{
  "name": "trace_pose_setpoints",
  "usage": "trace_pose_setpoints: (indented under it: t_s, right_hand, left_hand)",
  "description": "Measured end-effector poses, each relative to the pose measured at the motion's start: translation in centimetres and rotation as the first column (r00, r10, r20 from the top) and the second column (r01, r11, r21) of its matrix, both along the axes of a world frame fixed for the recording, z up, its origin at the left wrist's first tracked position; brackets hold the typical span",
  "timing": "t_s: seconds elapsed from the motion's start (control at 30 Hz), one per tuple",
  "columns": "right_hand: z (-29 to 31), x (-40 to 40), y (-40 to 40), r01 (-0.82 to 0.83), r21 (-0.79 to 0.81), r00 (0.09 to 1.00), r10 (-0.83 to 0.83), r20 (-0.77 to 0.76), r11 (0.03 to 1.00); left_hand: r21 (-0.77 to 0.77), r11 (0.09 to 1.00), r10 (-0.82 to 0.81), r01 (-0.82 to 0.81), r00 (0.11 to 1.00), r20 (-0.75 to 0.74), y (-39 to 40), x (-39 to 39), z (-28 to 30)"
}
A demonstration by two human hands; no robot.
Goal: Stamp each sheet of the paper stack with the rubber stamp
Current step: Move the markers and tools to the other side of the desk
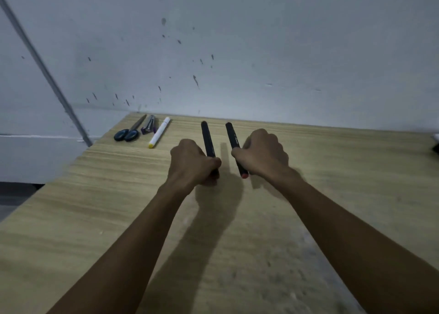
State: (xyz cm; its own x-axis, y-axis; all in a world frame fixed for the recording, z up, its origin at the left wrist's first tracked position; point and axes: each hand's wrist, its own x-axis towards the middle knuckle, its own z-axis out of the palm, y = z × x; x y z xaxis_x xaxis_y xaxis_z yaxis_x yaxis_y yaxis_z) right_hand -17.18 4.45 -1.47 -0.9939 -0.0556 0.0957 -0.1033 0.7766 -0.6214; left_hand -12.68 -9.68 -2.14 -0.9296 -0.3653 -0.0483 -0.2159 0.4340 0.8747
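- The left hand (pixel 191 162) is curled round a black marker (pixel 208 139); the right hand (pixel 259 153) is curled round a second black marker (pixel 234 145) that shows a reddish near end. Both sets of fingers are clenched on their markers, which point away toward the wall (pixel 237 40).
- Neither a paper stack nor a rubber stamp shows anywhere in view — so where the task's things are cannot be told from here.
- At the far left of the bench (pixel 332 194) lie scissors (pixel 129 131), a small purple stapler-like tool (pixel 149 125) and a white marker (pixel 159 132) with a yellow end, side by side and well apart from the hands.
- The step in hand looks like clearing or laying out markers, not stamping. To do it well, I would set both down flat and parallel, near the white marker, so they do not roll.
- Let go only once each marker rests on the bench.
- Keep the middle of the bench free — the sheets will need a flat spot there.
- A dark thing (pixel 436 145) at the right edge is cut off; I cannot tell what it is.
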Motion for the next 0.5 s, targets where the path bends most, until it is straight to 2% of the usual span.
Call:
trace_pose_setpoints:
  t_s: [0.17,0.5]
  right_hand:
    - [0.0,5.3,7.9,0.066,0.027,0.997,-0.065,-0.034,0.997]
    - [-1.6,12.6,22.9,0.246,0.087,0.968,-0.24,-0.066,0.965]
  left_hand:
    - [0.077,0.989,-0.128,0.124,0.991,0.045,7.1,4.7,0.0]
    - [0.006,0.949,-0.316,0.316,0.945,0.084,20.8,8.8,-2.2]
